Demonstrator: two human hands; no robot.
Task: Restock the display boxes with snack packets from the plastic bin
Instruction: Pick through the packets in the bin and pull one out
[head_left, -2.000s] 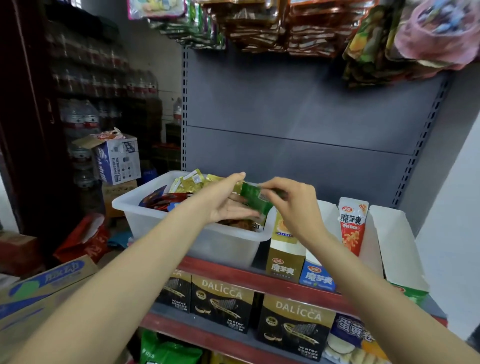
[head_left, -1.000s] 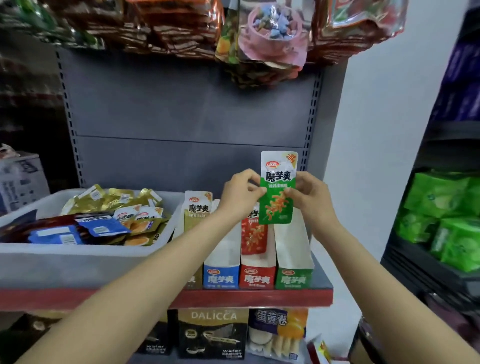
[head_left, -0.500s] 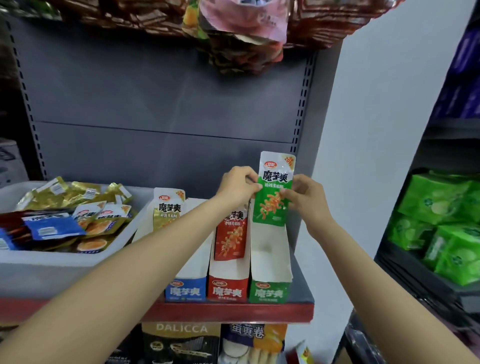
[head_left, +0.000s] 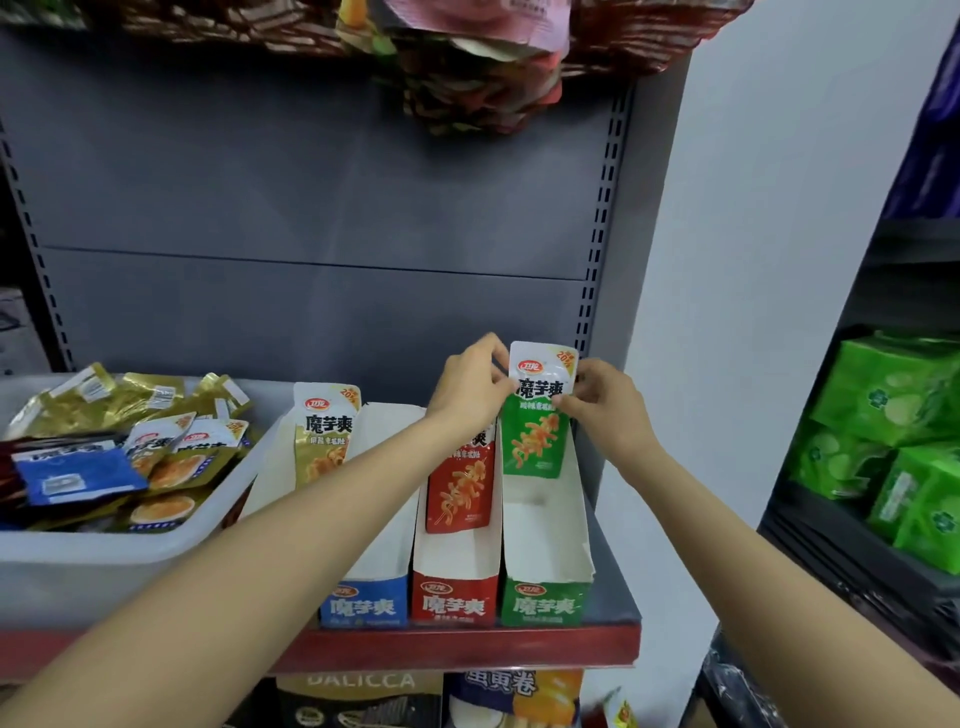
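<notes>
Ahead of you stands a dark grey metal back panel (head_left: 322, 208) with a slotted upright rail (head_left: 602, 218) down its right edge. Below it runs a red-fronted shelf edge (head_left: 467, 649). To your right rises a plain white wall (head_left: 769, 260), evenly and softly lit. Past that wall, at your far right, you see a black shelving unit (head_left: 852, 551) stacked with bright green cartons (head_left: 893, 415). Above the panel hang crinkled, multicoloured foil bags (head_left: 478, 78), blurred at the top edge of your view.
</notes>
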